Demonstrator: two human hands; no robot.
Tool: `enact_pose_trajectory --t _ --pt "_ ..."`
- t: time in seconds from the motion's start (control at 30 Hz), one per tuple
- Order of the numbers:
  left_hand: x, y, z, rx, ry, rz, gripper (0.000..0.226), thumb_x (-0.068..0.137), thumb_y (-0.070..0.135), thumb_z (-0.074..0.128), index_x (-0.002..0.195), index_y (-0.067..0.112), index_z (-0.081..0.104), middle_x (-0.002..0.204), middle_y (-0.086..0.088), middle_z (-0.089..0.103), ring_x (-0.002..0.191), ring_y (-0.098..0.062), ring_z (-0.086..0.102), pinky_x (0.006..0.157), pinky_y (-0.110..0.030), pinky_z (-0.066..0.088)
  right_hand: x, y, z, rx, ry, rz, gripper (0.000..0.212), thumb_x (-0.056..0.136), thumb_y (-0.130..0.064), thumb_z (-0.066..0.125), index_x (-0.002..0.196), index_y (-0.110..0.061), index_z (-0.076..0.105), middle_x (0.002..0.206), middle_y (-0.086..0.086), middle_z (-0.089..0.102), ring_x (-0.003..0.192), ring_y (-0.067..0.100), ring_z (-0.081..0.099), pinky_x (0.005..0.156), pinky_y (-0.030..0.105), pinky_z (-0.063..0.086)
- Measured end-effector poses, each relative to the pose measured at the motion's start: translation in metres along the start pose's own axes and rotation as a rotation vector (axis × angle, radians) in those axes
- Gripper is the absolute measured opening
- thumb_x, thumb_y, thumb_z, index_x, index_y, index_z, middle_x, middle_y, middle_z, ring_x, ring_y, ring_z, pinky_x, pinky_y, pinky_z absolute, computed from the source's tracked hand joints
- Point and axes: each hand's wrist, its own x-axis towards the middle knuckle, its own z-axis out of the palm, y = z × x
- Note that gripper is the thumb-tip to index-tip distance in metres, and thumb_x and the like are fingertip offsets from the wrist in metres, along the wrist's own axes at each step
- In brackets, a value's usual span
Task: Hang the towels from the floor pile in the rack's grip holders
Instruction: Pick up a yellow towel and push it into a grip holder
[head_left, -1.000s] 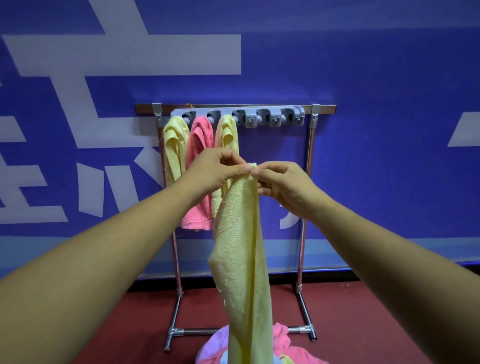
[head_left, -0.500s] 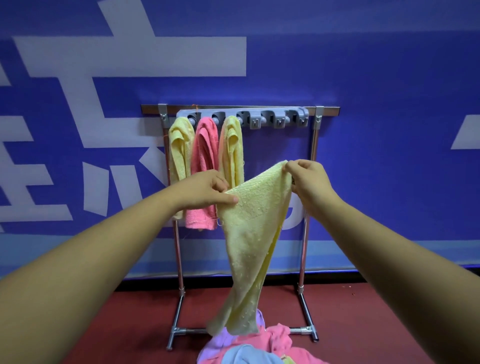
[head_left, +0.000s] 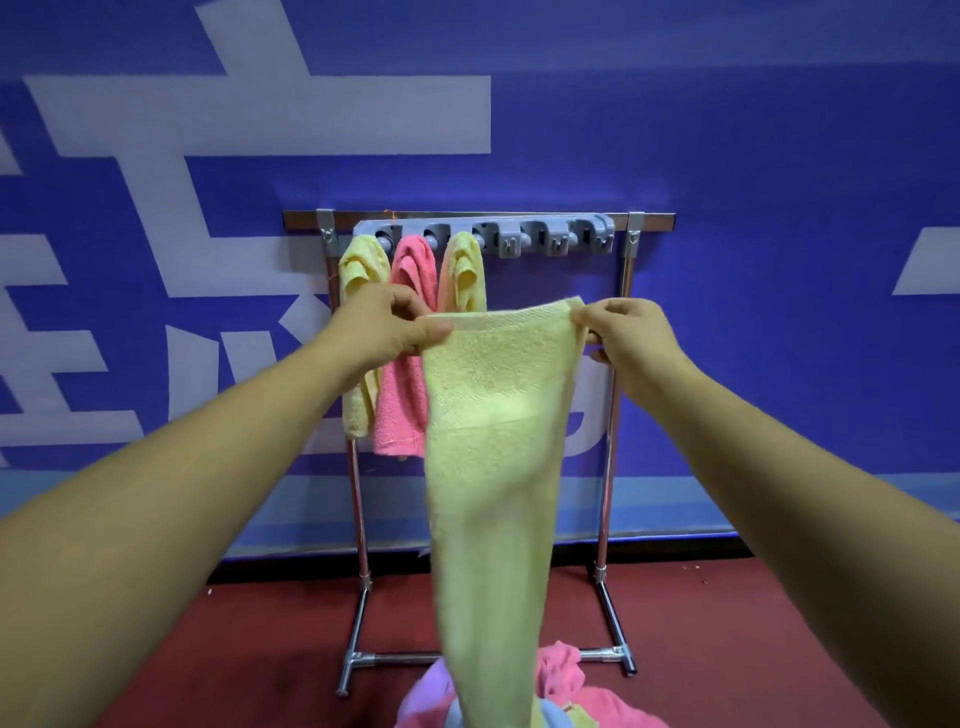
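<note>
Fingers: my left hand pinches the top left corner of the yellow towel between thumb and fingers. My right hand pinches the top right corner the same way. Both grips are closed on cloth, and the top hem is stretched level between them.

Task item: the towel hangs full length from that hem, in front of the rack. Its lower end is blurred and reaches down to the floor pile.

Step in hand, as I judge it: presenting a fourth towel, spread and squared, ahead of insertion. Three hung towels, yellow, pink and yellow, occupy the left end of the grip holders. The holders to their right look vacant.

Next move, as I judge it: gather the hem or one corner into a narrow bunch, raise it to the first vacant holder beside the third towel, and push it in until the grip takes it. One hand must release or regrip to do this.

Surroundings: the pile holds pink, purple and blue cloth on the red floor. A blue banner with white characters backs the rack.

Obstructions: the spread towel itself hides part of the hung towels. Its tail may drag on the pile.
</note>
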Motion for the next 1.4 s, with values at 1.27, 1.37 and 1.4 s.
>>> enact_pose_trajectory --t 1.27,1.37,1.4 --pt "-0.028 0.036 0.005 0.346 -0.311 0.317 0.03 0.096 0.003 0.057 0.113 0.022 0.072 0.098 0.0 0.072 0.072 0.007 0.062 0.066 -0.007 0.046 0.009 0.004 -0.001 0.026 0.054 0.097 0.016 0.082 -0.017 0.081 0.094 -0.008 0.075 0.085 0.006 0.068 0.072 0.013 0.056 0.07 0.029 0.05" --pt "-0.029 0.042 0.004 0.216 -0.343 0.346 0.02 0.093 0.006 0.064 0.101 0.021 0.075 0.094 0.004 0.074 0.086 -0.001 0.068 0.078 -0.015 0.05 0.007 0.006 0.001 0.044 0.02 0.108 0.017 0.084 -0.019 0.08 0.097 -0.009 0.075 0.086 0.004 0.07 0.074 0.012 0.059 0.072 0.03 0.049" --pt "-0.029 0.043 0.004 0.192 -0.347 0.368 0.017 0.091 0.009 0.067 0.098 0.022 0.075 0.097 0.005 0.072 0.092 -0.005 0.067 0.082 -0.017 0.05 0.007 0.006 0.002 0.05 -0.001 0.109 0.018 0.084 -0.02 0.08 0.098 -0.01 0.075 0.088 0.005 0.072 0.077 0.013 0.062 0.075 0.031 0.05"
